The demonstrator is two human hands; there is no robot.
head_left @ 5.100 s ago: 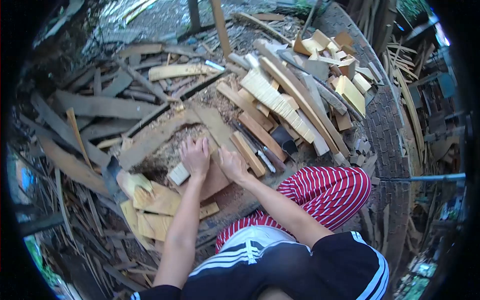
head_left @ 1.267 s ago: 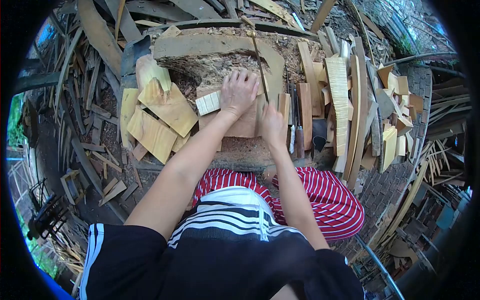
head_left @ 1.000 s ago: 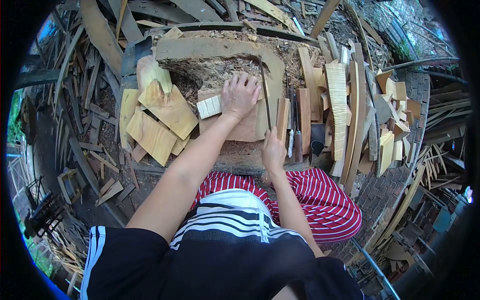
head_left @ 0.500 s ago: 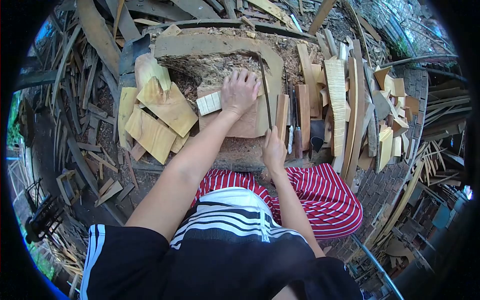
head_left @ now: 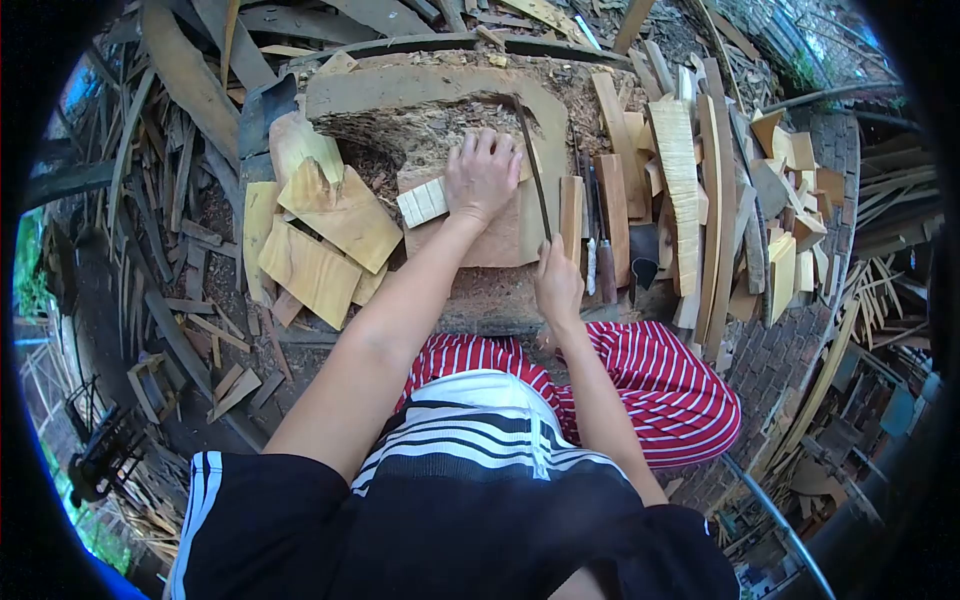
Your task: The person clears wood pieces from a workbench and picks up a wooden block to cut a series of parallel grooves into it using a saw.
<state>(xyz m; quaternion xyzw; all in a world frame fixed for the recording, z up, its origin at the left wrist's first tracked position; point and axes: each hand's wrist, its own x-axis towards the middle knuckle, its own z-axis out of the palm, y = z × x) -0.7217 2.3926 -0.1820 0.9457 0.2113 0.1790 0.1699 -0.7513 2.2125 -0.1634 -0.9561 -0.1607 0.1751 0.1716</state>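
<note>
My left hand (head_left: 483, 175) presses down with bent fingers on a pale wooden strip (head_left: 422, 203), whose lined end sticks out to the left. Under the strip lies a flat reddish board (head_left: 490, 245) on a hollowed wooden work block (head_left: 390, 90). My right hand (head_left: 558, 285) is closed around the near end of a long, thin, dark bar-shaped tool (head_left: 533, 165). The tool points away from me, just right of my left fingertips, and overlaps the strip's right end in this view. Its grip is hidden in my fist.
Yellowish wood pieces (head_left: 340, 215) lie stacked left of the block. On the right are a brown wooden bar (head_left: 612, 215), a dark-handled tool (head_left: 606, 270), a light ridged slat (head_left: 677, 190) and piled offcuts (head_left: 790, 250). Scrap planks (head_left: 185, 80) surround the block.
The view has shifted and turned slightly. My right hand has slid a little forward with the dark tool, while my left hand stays on the strip.
</note>
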